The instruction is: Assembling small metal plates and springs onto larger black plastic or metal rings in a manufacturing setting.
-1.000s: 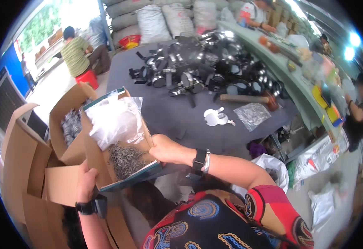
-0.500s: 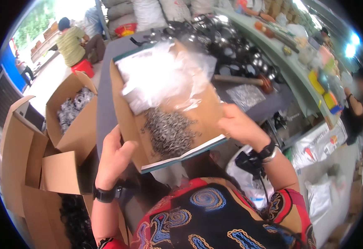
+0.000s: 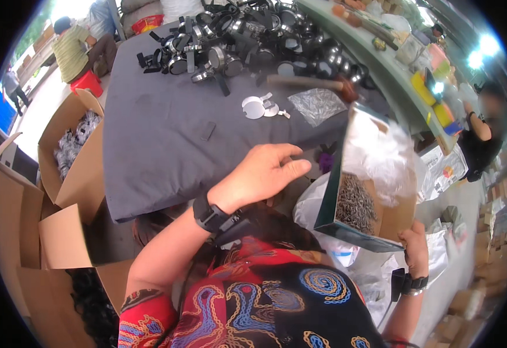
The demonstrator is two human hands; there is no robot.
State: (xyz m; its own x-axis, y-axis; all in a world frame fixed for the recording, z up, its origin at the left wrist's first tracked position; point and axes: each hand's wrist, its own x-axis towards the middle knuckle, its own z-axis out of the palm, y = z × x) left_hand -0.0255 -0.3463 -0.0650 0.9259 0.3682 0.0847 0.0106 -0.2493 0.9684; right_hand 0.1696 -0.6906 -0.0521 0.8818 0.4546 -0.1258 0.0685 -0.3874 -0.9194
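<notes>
My right hand (image 3: pixel 414 240) grips the lower right corner of a shallow open carton (image 3: pixel 330 203), dark green outside and brown inside. The carton is tilted, off the right front side of the table. Inside it lie a heap of small grey metal pieces (image 3: pixel 355 206) and a clear plastic bag (image 3: pixel 381 153). My left hand (image 3: pixel 265 174) is empty above the table's front edge, fingers apart and pointing toward the carton. On the grey cloth (image 3: pixel 154 145) beyond it are flat silver discs (image 3: pixel 256 107), a small dark strip (image 3: pixel 208 131) and a crinkled clear bag (image 3: pixel 317 106).
Round metal parts with black handles (image 3: pixel 215 58) pile up at the table's back, beside a wooden-handled mallet (image 3: pixel 308 83). Open cardboard boxes (image 3: pixel 62 232) stand at the left. A cluttered bench (image 3: pixel 381 75) runs along the right. One person (image 3: pixel 76 49) sits far left; another (image 3: pixel 485 133) is at right.
The carton has moved from over the table to the right, held by my right hand alone. My left hand has let go of it. More of the cloth and the discs now show.
</notes>
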